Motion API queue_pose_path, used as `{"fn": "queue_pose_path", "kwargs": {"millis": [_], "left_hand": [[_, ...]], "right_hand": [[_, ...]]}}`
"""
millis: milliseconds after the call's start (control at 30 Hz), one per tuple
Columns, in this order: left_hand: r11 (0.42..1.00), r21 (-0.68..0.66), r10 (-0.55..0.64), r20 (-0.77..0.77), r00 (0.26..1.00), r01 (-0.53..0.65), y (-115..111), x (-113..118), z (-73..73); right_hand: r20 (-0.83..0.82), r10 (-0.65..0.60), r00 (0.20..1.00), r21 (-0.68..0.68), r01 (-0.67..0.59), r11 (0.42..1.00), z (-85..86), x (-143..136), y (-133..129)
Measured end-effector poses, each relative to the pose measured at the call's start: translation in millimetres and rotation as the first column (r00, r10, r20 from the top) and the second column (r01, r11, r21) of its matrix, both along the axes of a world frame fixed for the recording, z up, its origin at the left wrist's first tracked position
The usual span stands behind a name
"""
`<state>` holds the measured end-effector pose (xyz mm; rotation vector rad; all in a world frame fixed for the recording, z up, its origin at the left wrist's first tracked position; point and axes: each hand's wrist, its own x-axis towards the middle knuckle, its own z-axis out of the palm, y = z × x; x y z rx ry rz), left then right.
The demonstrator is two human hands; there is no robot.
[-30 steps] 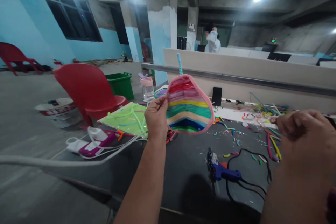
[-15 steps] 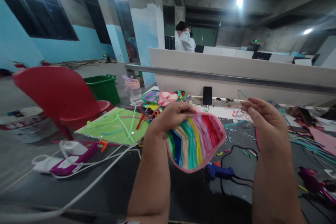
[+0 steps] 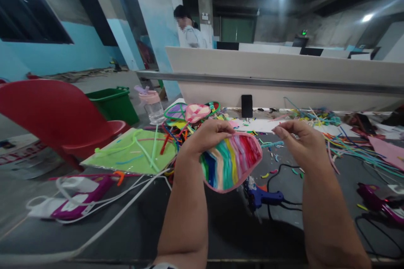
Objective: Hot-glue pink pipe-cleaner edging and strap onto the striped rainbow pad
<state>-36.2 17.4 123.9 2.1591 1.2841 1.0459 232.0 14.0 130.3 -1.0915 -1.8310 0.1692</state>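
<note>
My left hand (image 3: pixel 217 134) is closed on the upper edge of a rounded, multicoloured striped pipe-cleaner piece (image 3: pixel 232 162) with a pink border. Its stripes run from green and blue through yellow to pink and red. To the right of it, my right hand (image 3: pixel 295 136) is raised over the table with thumb and index finger pinched together. Something tiny may be between those fingertips, but I cannot make it out. A blue glue gun (image 3: pixel 267 197) rests below the striped piece, its black cord running to the right.
A green sheet (image 3: pixel 126 153) with pipe cleaners lies left, near a purple power strip (image 3: pixel 83 197). A bottle (image 3: pixel 153 105), phone (image 3: pixel 246 106) and coloured scraps lie along the back. A red chair (image 3: pixel 59 117) stands left. Beyond the partition (image 3: pixel 277 61) is a person (image 3: pixel 189 29).
My right hand has moved slightly left, its fingers drawing from a looser spread into a pinch. The striped piece stays in my left hand. The view has shifted, and the person behind the partition appears further left.
</note>
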Motion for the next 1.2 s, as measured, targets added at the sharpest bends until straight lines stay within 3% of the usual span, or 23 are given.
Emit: {"fn": "queue_pose_path", "kwargs": {"millis": [200, 400, 600, 967, 1200], "left_hand": [[1.0, 0.01, -0.002, -0.078, 0.997, 0.003, -4, 5, 3.7], [0.997, 0.061, -0.031, -0.105, 0.994, 0.037, -12, 12, 8.5], [0.993, 0.09, -0.072, -0.079, 0.994, 0.079, -23, 16, 14.2], [0.994, 0.08, -0.067, -0.057, 0.996, 0.071, -26, 20, 17.7], [0.995, 0.047, -0.084, -0.097, 0.992, 0.088, -18, 21, 13.0]], "right_hand": [[0.032, 0.088, 0.996, 0.084, -0.091, 0.992, -9.4, -9, 7], [0.217, 0.182, 0.959, 0.176, -0.221, 0.959, -13.6, -21, 3], [0.27, 0.159, 0.95, 0.254, -0.23, 0.94, -15.3, -24, 0], [0.275, 0.185, 0.943, 0.241, -0.254, 0.937, -16.1, -25, 0], [0.316, 0.207, 0.926, 0.104, -0.251, 0.962, -13.5, -25, 0]]}}
